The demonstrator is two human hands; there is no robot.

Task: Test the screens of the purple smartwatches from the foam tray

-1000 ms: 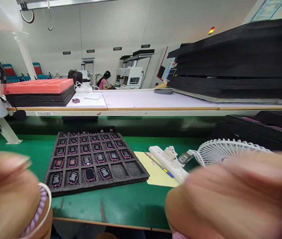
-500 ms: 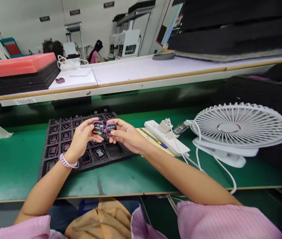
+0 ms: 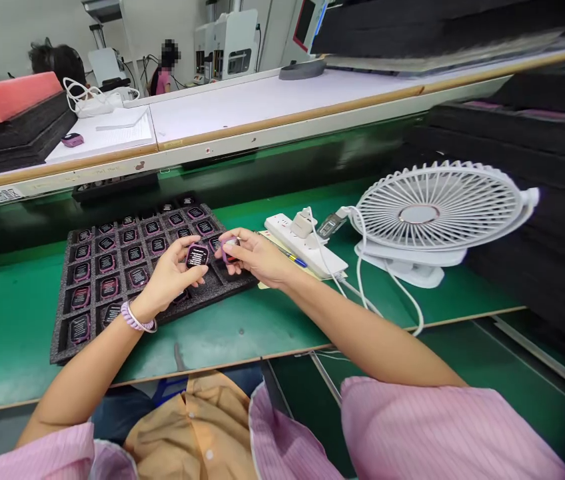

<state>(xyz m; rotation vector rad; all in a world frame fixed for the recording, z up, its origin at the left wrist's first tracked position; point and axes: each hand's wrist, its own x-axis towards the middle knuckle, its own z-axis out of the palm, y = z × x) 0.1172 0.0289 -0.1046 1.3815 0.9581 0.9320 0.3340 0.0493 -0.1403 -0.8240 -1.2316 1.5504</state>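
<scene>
Between the fingers and thumb of my left hand (image 3: 170, 277) is a purple-framed smartwatch body (image 3: 197, 256), its screen lit with lines of white text. My right hand (image 3: 257, 257) pinches a second purple smartwatch body (image 3: 231, 249), tilted and partly covered by the thumb. The two watches are close together but apart. Both hands hover over a black foam tray (image 3: 95, 263) whose compartments hold several more such watches, many with white text on their screens. My hands and forearms hide part of the tray's right and front side.
Right of the tray, a white power strip (image 3: 282, 230) with plugs lies by a pen (image 3: 296, 259) on yellow paper. A white fan (image 3: 427, 213) stands farther right, cables trailing. Behind runs a raised shelf (image 3: 242, 100) with foam stacks; people sit beyond.
The left watch's screen switches from a coloured bar display to white text. My right hand has turned its watch more edge-on. The camera view has shifted, so the bench appears higher and further left.
</scene>
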